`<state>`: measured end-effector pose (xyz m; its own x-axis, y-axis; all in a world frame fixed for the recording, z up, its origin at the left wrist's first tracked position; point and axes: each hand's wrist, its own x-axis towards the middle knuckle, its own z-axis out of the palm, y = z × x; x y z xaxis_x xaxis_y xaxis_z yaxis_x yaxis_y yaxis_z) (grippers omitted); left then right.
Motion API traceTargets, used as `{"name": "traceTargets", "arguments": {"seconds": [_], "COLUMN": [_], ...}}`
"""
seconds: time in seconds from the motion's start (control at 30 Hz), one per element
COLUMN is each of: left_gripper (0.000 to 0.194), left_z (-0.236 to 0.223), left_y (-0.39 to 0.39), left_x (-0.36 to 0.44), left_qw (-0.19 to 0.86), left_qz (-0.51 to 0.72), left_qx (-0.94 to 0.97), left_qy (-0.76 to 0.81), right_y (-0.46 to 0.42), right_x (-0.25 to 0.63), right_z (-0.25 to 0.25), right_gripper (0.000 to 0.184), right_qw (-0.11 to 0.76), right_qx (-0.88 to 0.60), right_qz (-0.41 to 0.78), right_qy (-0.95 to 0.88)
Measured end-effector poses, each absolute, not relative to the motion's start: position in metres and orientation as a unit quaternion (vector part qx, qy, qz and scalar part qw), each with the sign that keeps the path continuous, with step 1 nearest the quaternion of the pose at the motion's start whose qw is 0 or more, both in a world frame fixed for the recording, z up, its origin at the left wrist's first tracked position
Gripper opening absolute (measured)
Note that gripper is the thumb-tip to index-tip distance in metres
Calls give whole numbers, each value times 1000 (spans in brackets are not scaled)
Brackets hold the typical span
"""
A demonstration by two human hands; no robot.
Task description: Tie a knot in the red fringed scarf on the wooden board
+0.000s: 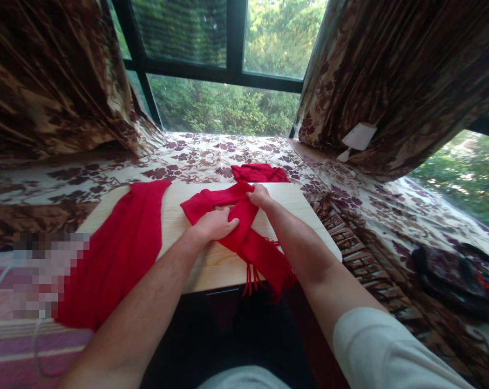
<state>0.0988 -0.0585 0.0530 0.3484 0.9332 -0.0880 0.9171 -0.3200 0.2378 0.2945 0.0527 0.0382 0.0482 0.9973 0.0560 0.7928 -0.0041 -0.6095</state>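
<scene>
A red fringed scarf (264, 256) lies folded across a small light wooden table (212, 270), its tasselled end hanging over the near edge. My left hand (214, 224) presses on the scarf's middle with curled fingers gripping the fabric. My right hand (260, 195) pinches the scarf's upper fold near the table's far side. A second red scarf (119, 254) drapes over the table's left side and down off it.
Another folded red cloth (258, 173) lies behind the table on the floral bedspread (196, 156). Brown patterned curtains (390, 70) flank a window. A white lamp (357, 138) sits at right. A dark bag (459, 281) lies on the bed, far right.
</scene>
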Motion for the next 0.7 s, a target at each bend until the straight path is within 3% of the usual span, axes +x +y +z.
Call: {"name": "traceTargets", "arguments": {"seconds": [0.27,0.43,0.7], "left_gripper": [45,45,67], "left_z": [51,46,31], "left_y": [-68,-69,-68], "left_x": [99,88,71], "left_qw": [75,88,150], "left_qz": [179,243,96], "left_qx": [825,807,838], "left_qy": [531,531,517], "right_y": [50,49,47], "right_x": [297,298,296], "right_z": [32,30,36], "right_gripper": [23,29,39], "right_qw": [259,301,330], "right_qx": [-696,-695,-699], "right_qz": [243,257,245], "right_qy": [-623,-600,-585]}}
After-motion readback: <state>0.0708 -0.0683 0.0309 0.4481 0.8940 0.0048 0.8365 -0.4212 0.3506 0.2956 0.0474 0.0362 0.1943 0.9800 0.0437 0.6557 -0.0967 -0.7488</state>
